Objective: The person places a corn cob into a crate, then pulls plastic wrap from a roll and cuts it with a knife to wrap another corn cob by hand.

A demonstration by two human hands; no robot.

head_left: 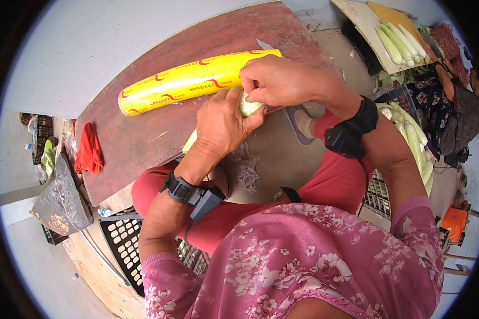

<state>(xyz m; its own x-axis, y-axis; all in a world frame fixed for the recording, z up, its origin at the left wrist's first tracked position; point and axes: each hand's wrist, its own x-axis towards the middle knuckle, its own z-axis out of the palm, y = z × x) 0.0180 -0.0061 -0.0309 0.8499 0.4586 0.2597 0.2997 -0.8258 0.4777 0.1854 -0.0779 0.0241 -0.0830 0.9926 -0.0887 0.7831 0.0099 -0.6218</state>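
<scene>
My left hand (221,119) is closed round a long pale green vegetable (248,106), which lies along the near edge of the table. Its other end shows below my left wrist; the middle is hidden under the hand. My right hand (274,80) is closed in a pinch at the vegetable's upper end; what its fingertips hold is hidden. Just beyond both hands lies a big yellow roll of cling film (186,82) with red print. A knife blade (263,44) sticks out behind the roll's right end.
The red-brown table (138,130) carries a red cloth (89,149) at its left. Scraps (247,170) lie on the floor below. Another person (452,106) sits at the right, beside pale green vegetables on a board (380,48) and more in a heap (412,133). A black crate (123,247) stands lower left.
</scene>
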